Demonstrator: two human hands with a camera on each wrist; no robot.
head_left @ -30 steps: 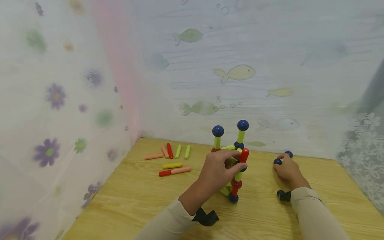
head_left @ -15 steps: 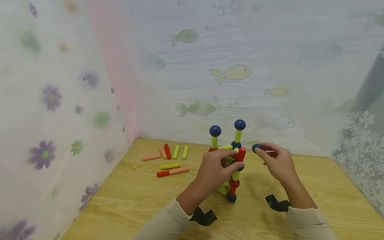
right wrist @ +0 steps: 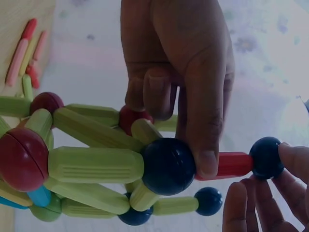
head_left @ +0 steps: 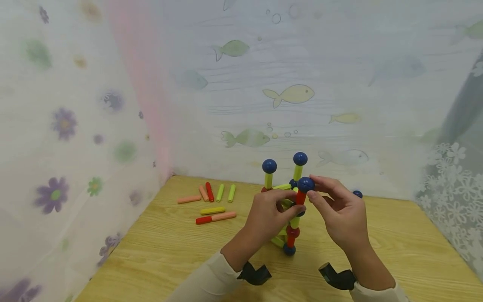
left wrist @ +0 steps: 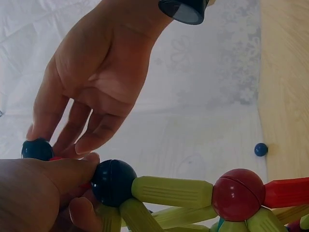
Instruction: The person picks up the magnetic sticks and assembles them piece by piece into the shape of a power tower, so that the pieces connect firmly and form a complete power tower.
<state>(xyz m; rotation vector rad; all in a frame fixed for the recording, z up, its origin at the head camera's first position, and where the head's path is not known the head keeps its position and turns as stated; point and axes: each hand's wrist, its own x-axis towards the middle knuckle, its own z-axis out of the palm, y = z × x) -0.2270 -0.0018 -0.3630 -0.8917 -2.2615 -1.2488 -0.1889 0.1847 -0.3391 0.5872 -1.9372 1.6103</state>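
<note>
A magnetic rod-and-ball tower of yellow-green rods [right wrist: 96, 164], red balls [right wrist: 23, 159] and blue balls stands on the table. My left hand [head_left: 266, 216] pinches a red rod [right wrist: 234, 164] that rises from a blue ball [right wrist: 169, 166] on the tower's near side. At the rod's top end sits another blue ball [head_left: 305, 184], which my right hand [head_left: 345, 214] holds between thumb and fingertips. Rod and ball meet in the right wrist view. Two further blue balls [head_left: 269, 166] top the upright rods behind. My left hand hides part of the tower in the head view.
Several loose rods lie on the table [head_left: 158, 251] to the left, among them a yellow rod [head_left: 212, 210] and a red rod [head_left: 209, 191]. A spare blue ball [head_left: 357, 194] rests near the back edge at right. Printed fabric [head_left: 211, 117] hangs behind the table.
My right hand has picked up a blue ball from the table at right and brought it left onto the red rod's top end. My left hand has kept its grip on the rod.
</note>
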